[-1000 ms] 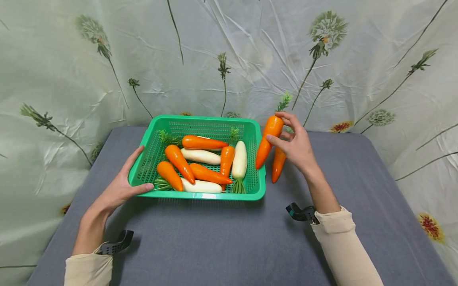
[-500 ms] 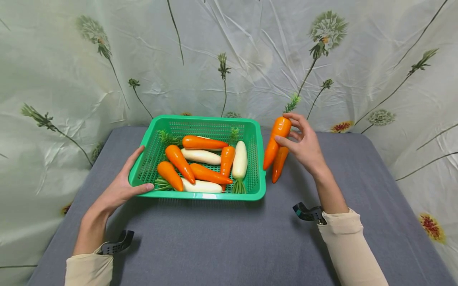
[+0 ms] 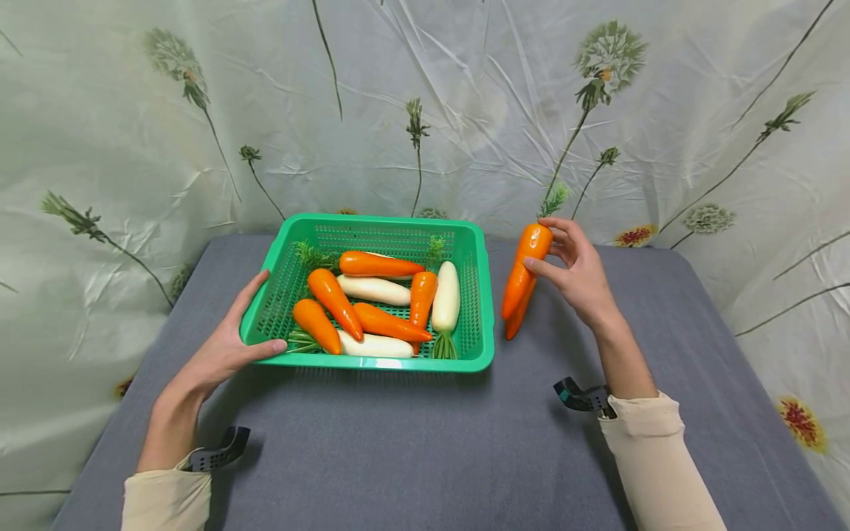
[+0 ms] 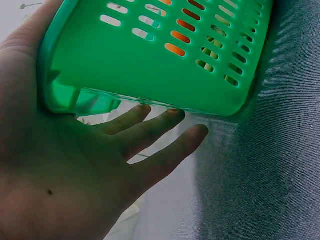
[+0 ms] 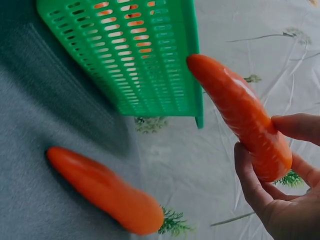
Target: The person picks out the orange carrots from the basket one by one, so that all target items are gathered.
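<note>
A green plastic basket [image 3: 392,364] stands on the table, holding several orange carrots [image 3: 332,302] and white radishes [image 3: 445,295]. My left hand [image 3: 229,335] rests at its front left corner. The thumb lies at the front rim, and in the left wrist view straight, spread fingers [image 4: 165,132] reach along the side wall. To the right of the basket my right hand [image 3: 578,280] pinches a glossy carrot [image 3: 527,251] between thumb and fingers near its leafy top, tip pointing down. A second carrot [image 5: 110,192] lies on the table below it, mostly hidden in the head view.
A grey cloth [image 3: 412,450] covers the table. Behind it hangs a pale curtain [image 3: 465,110] printed with dandelions. A black wrist camera [image 3: 215,451] is strapped at the left wrist, another black camera [image 3: 581,396] at the right.
My right hand has moved right and slightly toward me with its carrot, from overlapping the basket's right rim to over the carrot on the table. The left hand and basket keep their place.
</note>
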### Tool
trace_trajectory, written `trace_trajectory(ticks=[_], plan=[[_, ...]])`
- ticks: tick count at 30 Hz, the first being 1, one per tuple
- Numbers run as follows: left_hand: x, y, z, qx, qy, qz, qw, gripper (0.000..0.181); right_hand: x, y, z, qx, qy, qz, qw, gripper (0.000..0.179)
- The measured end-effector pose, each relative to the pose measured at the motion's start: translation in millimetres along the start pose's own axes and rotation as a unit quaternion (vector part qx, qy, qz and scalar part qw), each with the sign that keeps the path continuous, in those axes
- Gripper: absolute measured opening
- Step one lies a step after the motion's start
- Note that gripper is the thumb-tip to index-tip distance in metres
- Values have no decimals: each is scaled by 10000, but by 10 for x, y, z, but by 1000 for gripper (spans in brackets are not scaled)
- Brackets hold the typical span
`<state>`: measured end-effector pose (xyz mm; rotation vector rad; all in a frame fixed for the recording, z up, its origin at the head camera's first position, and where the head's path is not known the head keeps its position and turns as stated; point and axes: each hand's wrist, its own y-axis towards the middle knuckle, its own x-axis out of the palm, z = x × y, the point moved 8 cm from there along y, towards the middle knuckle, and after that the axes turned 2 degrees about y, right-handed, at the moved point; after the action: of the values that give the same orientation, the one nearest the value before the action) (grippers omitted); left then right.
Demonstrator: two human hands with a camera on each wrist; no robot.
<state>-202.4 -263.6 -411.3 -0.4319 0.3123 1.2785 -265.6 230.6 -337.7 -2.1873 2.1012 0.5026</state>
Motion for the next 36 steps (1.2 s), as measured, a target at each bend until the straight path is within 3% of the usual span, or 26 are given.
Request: trace_trajectory(ticks=[21, 36], plan=[[0, -9, 15, -32, -22, -10, 10000, 110, -153, -95, 439, 517, -606, -115, 9968, 67], [-3, -5, 20, 21, 30, -1, 10000, 110, -200, -117, 715, 937, -522, -236, 9940, 71]])
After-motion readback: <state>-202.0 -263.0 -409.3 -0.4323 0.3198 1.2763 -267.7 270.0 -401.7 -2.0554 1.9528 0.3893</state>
